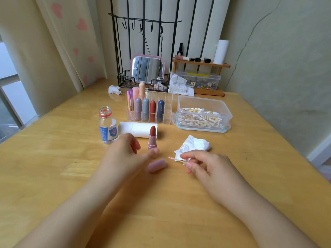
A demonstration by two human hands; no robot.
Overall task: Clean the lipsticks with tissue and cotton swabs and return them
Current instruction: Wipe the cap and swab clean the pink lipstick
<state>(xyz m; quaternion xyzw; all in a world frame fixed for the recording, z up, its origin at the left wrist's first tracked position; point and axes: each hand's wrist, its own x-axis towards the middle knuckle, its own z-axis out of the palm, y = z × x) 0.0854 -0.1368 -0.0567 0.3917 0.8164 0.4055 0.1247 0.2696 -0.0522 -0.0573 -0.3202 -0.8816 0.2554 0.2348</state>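
Note:
An uncapped pink lipstick with a dark red bullet stands upright on the wooden table. Its mauve cap lies on its side just in front. My left hand is right beside the lipstick base, fingers apart, thumb near the tube and cap, holding nothing. My right hand pinches a cotton swab with a pink-stained tip pointing left. A crumpled, stained tissue lies behind the right hand. A clear organizer holds several capped lipsticks.
An open clear bottle stands left of a tissue roll. A clear box of cotton swabs sits at the right. Behind are a used tissue wad, a mirror in a wire basket and a wooden shelf.

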